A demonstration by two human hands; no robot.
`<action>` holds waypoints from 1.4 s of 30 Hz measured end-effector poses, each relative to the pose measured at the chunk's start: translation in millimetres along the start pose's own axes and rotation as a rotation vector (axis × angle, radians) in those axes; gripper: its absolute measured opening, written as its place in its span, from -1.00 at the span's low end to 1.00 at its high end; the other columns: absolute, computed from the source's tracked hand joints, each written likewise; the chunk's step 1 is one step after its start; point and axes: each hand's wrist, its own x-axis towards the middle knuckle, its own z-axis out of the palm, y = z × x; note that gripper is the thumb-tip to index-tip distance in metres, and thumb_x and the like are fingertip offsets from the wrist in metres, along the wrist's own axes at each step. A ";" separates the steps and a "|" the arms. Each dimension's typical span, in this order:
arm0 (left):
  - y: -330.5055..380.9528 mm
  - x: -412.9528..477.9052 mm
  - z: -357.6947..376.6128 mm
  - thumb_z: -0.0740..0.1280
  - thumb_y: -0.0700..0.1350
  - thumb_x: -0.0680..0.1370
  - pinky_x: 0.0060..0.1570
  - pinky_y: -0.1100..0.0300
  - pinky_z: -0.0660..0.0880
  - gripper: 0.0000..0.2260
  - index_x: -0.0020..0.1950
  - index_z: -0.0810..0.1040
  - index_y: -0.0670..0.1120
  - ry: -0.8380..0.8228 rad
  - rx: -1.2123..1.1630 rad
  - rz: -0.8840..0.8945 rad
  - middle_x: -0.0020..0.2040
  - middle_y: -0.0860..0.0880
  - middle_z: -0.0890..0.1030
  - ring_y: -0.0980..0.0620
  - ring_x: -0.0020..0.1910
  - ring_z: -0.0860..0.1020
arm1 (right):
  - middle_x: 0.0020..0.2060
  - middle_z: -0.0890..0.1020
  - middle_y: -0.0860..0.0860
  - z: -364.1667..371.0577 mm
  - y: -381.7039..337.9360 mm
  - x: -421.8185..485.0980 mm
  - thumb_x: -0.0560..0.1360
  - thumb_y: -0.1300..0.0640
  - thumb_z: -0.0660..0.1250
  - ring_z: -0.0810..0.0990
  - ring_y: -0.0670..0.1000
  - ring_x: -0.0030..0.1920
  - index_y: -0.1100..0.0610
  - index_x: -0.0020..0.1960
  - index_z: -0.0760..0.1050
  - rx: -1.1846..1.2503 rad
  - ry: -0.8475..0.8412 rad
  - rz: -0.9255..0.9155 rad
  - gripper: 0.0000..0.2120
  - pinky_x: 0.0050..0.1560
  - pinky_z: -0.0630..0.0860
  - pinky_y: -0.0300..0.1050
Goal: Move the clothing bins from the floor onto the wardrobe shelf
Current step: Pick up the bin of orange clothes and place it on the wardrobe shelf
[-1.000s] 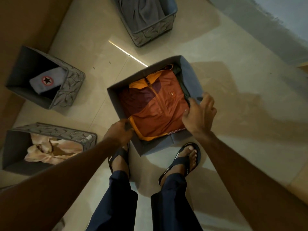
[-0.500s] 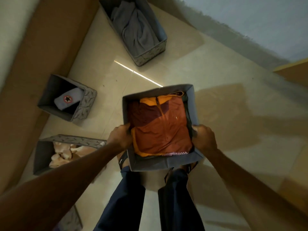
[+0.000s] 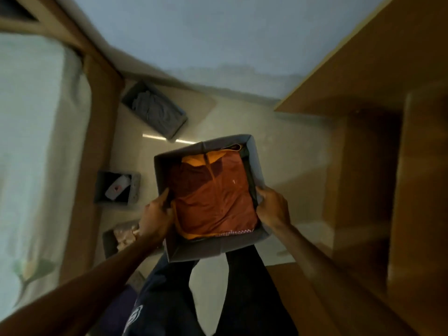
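Observation:
A grey fabric bin (image 3: 208, 248) with a folded orange and maroon garment (image 3: 215, 197) in it hangs in the air in front of my legs. My left hand (image 3: 156, 217) grips its left wall and my right hand (image 3: 272, 208) grips its right wall. Three more grey bins stand on the floor at the left: one with grey clothes (image 3: 155, 110), one with a pale item bearing a red mark (image 3: 117, 187), and one with peach cloth (image 3: 121, 237), partly hidden by my left arm. The brown wooden wardrobe (image 3: 388, 117) fills the right side, blurred.
A bed with a pale sheet (image 3: 31, 141) and a wooden frame (image 3: 97, 132) runs along the left. A pale blue wall (image 3: 218, 32) is at the far end. Beige floor tiles (image 3: 278, 141) lie between bed and wardrobe.
Both hands have lifted the bin with the orange garment off the floor and higher. The view has risen and swung right, bringing the wardrobe and bed into sight.

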 end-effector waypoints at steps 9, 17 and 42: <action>152.9 -79.4 -61.3 0.27 -0.17 0.55 -0.03 0.07 0.53 -0.44 0.51 0.25 0.15 0.093 0.013 0.307 0.16 -0.12 0.64 -0.07 -0.02 0.60 | 0.19 0.60 0.21 -140.0 -1.9 -101.9 0.47 0.33 0.21 0.58 0.27 0.12 0.17 0.36 0.46 0.197 0.212 0.153 -0.54 0.09 0.56 0.05; 311.8 -108.8 -49.4 0.33 -0.17 0.46 -0.20 0.15 0.43 -0.34 0.49 0.25 0.24 0.088 0.213 0.599 0.10 -0.13 0.66 -0.17 0.00 0.63 | 0.12 0.66 0.15 -227.7 73.7 -126.3 0.46 0.27 0.27 0.64 0.15 -0.04 0.06 0.35 0.49 0.329 0.422 0.340 -0.53 -0.08 0.57 -0.08; 730.9 -195.5 159.0 0.36 0.02 0.34 0.02 -0.09 0.61 -0.33 0.44 0.29 0.31 -0.457 0.328 1.430 0.15 0.01 0.66 -0.12 0.08 0.62 | -0.30 0.70 0.03 -414.0 257.0 -251.0 0.48 0.20 0.27 0.55 -0.05 -0.44 -0.07 0.32 0.51 0.577 1.241 0.896 -0.56 -0.42 0.41 -0.24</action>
